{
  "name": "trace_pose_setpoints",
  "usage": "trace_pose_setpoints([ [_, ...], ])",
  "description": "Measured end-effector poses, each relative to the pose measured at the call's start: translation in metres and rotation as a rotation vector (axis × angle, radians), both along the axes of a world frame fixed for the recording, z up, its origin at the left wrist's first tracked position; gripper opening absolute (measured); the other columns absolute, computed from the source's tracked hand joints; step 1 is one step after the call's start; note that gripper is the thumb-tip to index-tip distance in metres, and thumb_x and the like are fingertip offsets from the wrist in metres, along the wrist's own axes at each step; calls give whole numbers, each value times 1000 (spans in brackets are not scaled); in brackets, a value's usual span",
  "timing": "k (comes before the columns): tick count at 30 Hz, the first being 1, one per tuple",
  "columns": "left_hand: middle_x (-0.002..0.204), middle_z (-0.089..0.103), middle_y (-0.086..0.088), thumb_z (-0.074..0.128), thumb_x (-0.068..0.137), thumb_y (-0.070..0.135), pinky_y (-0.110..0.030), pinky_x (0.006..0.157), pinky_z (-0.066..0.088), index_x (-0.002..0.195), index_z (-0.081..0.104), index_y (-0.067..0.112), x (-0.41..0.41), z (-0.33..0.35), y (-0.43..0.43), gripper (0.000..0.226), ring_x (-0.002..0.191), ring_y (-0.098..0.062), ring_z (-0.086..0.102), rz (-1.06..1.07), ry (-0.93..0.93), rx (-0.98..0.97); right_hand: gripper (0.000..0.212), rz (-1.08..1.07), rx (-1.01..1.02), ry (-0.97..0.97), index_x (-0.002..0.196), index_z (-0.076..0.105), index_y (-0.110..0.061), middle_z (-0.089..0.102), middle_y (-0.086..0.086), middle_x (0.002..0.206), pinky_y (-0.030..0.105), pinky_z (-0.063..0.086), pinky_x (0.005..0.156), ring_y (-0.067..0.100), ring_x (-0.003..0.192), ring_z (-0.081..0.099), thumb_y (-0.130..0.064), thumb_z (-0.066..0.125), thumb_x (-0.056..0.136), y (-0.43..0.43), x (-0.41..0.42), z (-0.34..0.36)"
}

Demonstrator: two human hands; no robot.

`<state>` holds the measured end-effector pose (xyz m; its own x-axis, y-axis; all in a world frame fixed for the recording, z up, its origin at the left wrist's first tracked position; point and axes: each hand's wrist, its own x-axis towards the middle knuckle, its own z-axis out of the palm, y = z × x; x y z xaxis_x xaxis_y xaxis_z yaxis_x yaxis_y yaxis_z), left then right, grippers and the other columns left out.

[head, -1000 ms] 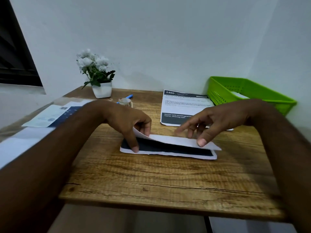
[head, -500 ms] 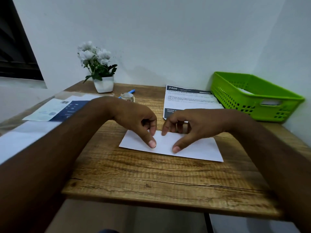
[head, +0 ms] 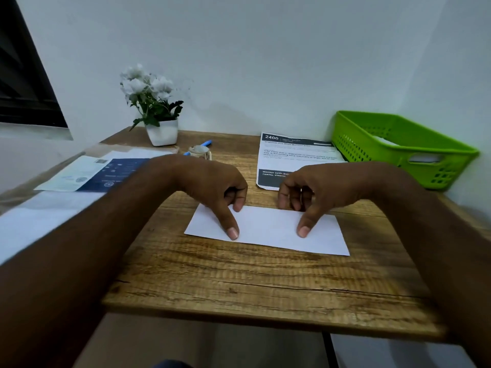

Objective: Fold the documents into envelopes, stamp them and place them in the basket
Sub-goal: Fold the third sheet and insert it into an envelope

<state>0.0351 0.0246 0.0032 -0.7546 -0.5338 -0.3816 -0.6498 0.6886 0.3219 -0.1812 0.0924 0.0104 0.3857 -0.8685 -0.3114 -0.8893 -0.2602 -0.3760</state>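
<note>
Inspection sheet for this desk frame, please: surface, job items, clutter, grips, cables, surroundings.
Surface: wooden table.
Job's things: folded white sheet flat at centre; printed document behind it; green basket far right, something white inside; small round item, maybe the stamp, by a blue pen.
Clutter: potted white flowers; blue-and-white papers at left.
Grips: left hand and right hand press the folded sheet, thumbs on top, fingertips at its far edge.
Cables: nothing seen.
Surroundings: white walls; dark window at left.
</note>
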Motion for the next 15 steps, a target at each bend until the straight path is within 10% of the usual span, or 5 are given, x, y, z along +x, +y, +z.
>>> trace_pose_setpoints([
  [15, 66, 56, 11, 83, 67, 38, -13, 54, 37, 83, 62, 25, 7, -5, -14, 30, 59, 1, 48, 69, 97, 20, 28, -40, 3, 72, 91, 72, -22, 67, -8, 79, 8, 41, 59, -8, 57, 54, -21, 87, 67, -8, -24, 4],
])
